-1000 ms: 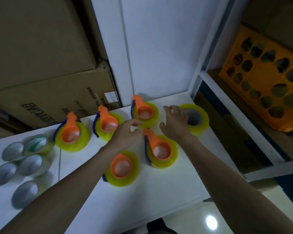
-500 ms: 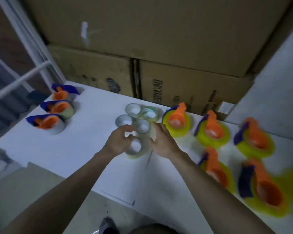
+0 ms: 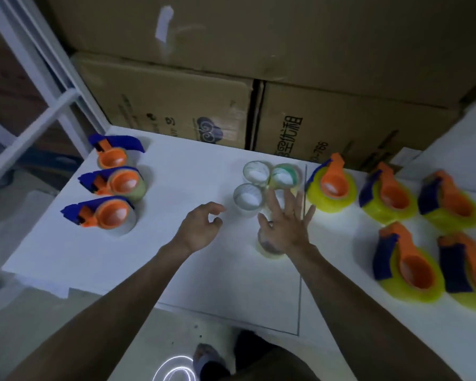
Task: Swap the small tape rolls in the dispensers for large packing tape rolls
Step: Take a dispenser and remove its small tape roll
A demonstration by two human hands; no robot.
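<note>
Judging by five orange dispensers [image 3: 332, 180] right of the hands already carrying large yellow rolls, three [image 3: 112, 214] leftward remain; left hand [image 3: 200, 228] loosely curled, empty, right hand [image 3: 285, 225] spread above small clear rolls [image 3: 248, 196].

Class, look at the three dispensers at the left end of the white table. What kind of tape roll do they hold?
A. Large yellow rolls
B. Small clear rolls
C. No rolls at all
B: the three left dispensers hold small clear rolls, while the yellow rolls sit in dispensers on the right.
</note>
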